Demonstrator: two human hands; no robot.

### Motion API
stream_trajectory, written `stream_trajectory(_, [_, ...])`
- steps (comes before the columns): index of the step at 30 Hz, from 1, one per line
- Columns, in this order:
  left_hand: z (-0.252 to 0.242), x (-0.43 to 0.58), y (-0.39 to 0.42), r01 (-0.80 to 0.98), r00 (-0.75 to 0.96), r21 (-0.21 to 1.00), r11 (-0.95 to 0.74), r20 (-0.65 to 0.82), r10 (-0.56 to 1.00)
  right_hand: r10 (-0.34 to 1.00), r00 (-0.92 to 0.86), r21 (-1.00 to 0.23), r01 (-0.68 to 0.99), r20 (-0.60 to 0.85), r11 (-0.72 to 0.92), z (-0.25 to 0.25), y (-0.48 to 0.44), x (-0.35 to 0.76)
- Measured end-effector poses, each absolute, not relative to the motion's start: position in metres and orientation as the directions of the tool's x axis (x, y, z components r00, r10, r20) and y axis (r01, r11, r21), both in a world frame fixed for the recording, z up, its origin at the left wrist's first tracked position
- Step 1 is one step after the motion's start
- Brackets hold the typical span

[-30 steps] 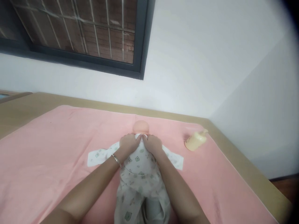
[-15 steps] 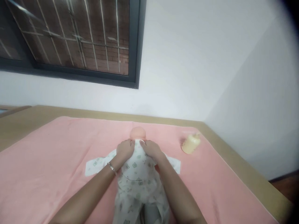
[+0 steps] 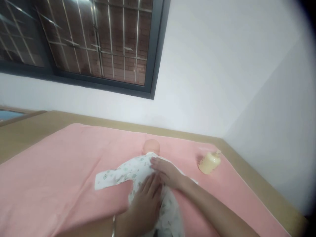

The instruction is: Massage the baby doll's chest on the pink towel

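A bald baby doll (image 3: 151,147) in a white patterned suit (image 3: 123,171) lies stretched out on a pink mat (image 3: 49,177), its head toward the wall. My right hand (image 3: 168,171) rests flat across the upper body of the suit, near the neck, with fingers extended. Lower on the body lies my left hand (image 3: 145,204), a silver bracelet at its wrist; its fingers are straight and slightly blurred. The two hands nearly meet over the doll's middle. One sleeve spreads out to the left; my right arm mostly hides the other. My left hand and forearm cover part of the legs.
A pale yellow pump bottle (image 3: 209,163) stands on the mat to the right of the doll. Yellowish-brown edges (image 3: 247,171) of the table show around the mat. Behind rises a white wall (image 3: 192,82) with a dark-framed window (image 3: 158,49).
Both hands have left the shoulders of the suit. My left hand has come down to the lower torso, and my right hand now lies flat across the upper body. The view has shifted slightly.
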State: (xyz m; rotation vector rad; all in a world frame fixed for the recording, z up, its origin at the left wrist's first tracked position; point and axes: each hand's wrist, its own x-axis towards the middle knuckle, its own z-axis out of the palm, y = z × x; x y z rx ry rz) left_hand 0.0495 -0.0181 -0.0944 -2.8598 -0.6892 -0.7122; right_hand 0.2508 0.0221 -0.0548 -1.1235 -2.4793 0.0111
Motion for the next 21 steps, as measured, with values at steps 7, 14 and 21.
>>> stream_trajectory(7, [-0.058, 0.045, -0.019, 0.147, 0.932, 0.109, -0.983, 0.319, 0.174, 0.692, -0.654, -0.059, 0.712, 0.306, 0.699, -0.022, 0.052, 0.230])
stream_trajectory(14, [-0.066, 0.048, -0.018, 0.140, 0.903, 0.140, -0.980, 0.388, 0.184, 0.642, -0.738, -0.014, 0.654, 0.206, 0.757, -0.040, 0.058, 0.228])
stream_trajectory(21, [-0.063, 0.047, -0.016, 0.121, 0.908, 0.140, -0.983, 0.385, 0.167, 0.644, -0.717, -0.013, 0.666, 0.266, 0.746, -0.040, 0.062, 0.231])
